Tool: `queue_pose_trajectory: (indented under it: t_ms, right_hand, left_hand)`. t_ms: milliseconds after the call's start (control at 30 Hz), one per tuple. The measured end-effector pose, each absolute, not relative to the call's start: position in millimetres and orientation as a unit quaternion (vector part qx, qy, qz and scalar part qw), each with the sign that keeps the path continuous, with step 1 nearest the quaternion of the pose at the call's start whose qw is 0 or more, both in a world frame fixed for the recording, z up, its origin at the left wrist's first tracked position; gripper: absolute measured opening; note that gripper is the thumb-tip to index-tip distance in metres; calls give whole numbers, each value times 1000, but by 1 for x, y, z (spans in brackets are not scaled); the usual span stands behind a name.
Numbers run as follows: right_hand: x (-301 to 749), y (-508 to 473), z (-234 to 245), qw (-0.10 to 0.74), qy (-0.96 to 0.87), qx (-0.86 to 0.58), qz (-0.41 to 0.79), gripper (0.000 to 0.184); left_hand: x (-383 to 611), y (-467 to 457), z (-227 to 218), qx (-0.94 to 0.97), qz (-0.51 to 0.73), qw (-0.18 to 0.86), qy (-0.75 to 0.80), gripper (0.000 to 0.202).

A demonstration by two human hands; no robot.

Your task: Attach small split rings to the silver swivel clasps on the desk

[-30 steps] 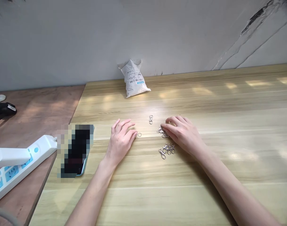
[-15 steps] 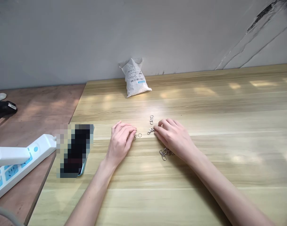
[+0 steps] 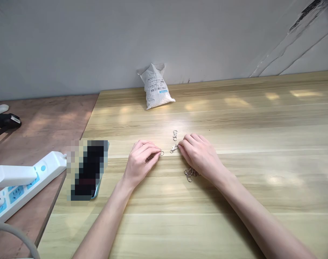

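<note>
1. Your left hand [image 3: 140,162] lies palm down on the pale wood-grain tabletop [image 3: 234,201], its fingers curled inward. A small silvery glint shows beneath them, but I cannot tell whether the hand has hold of a piece or is only resting over it.
2. A small round silver split ring [image 3: 162,153] sits at the tip of your left index finger [image 3: 156,149]. I cannot tell whether they touch.
3. Your right hand [image 3: 200,154] rests palm down, fingers loosely bent and apart from the palm, closed on nothing that shows.
4. A silver swivel lobster clasp [image 3: 174,148] lies just beside your right fingertips [image 3: 180,143], between your hands but nearer the right. Its long axis slants up and to the right, towards those fingertips.
5. A second silver clasp [image 3: 175,135] lies farther from you, its long axis pointing straight away.
6. A small heap of silver clasps [image 3: 189,174] lies against your right hand's lower edge, partly hidden by it.
7. Farther off are a white barcode-labelled plastic parcel [image 3: 155,87] by the wall, a pixelated phone [image 3: 89,169] and a white power strip [image 3: 26,180].
</note>
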State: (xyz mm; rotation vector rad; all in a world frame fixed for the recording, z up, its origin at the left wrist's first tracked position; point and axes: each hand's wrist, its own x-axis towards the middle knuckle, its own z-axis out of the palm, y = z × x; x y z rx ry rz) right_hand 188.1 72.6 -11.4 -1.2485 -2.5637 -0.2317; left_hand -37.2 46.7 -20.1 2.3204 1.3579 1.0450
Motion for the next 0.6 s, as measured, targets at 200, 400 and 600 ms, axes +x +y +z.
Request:
queue_pose_trajectory:
  t_ms: [200, 400, 600]
  right_hand:
    - [187, 72, -17, 169, -886, -427, -60, 22]
    - [185, 68, -15, 224, -878, -421, 34, 15]
    - [181, 64, -13, 298, -834, -421, 193, 8]
  left_hand:
    - [-37, 47, -21, 771, 384, 162, 482, 9]
    - [-36, 46, -19, 753, 405, 188, 483, 9]
    - [-28, 40, -19, 686, 418, 298, 515, 9]
